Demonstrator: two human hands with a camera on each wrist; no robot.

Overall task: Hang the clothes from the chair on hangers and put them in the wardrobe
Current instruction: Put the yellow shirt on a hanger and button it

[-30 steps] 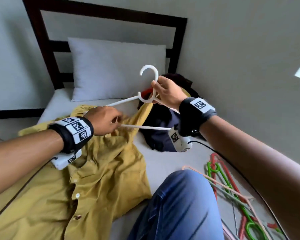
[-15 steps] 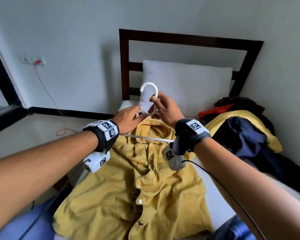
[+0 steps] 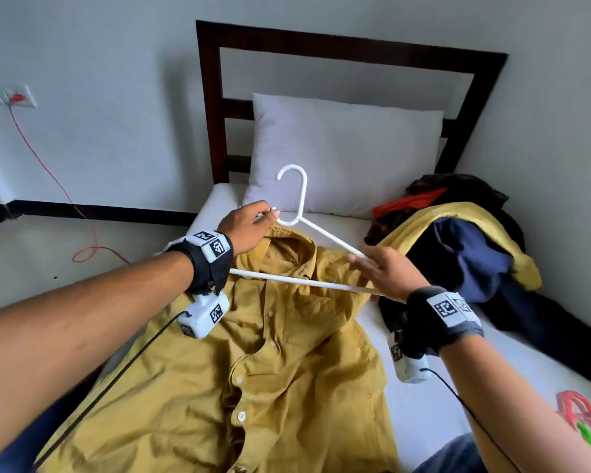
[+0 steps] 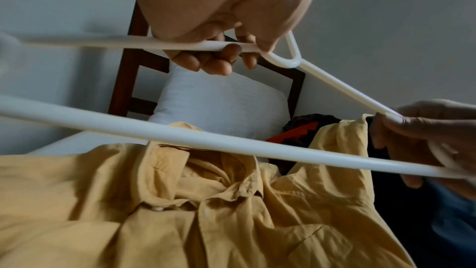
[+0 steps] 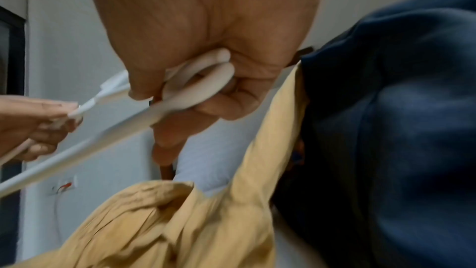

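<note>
While both hands hold the white hanger above the mustard shirt on the bed, L hand fingers curl round its upper arm by the hook; R hand fingers grip its far corner, w/ shirt collar just below.

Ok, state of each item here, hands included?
White hanger: held in the air over the shirt, not yet inside it.
Mustard shirt: flat on the bed, partly buttoned.
Left hand: grips the hanger near its hook.
Right hand: grips the hanger's right end.
Clothes pile: heaped beside the pillow.
</note>
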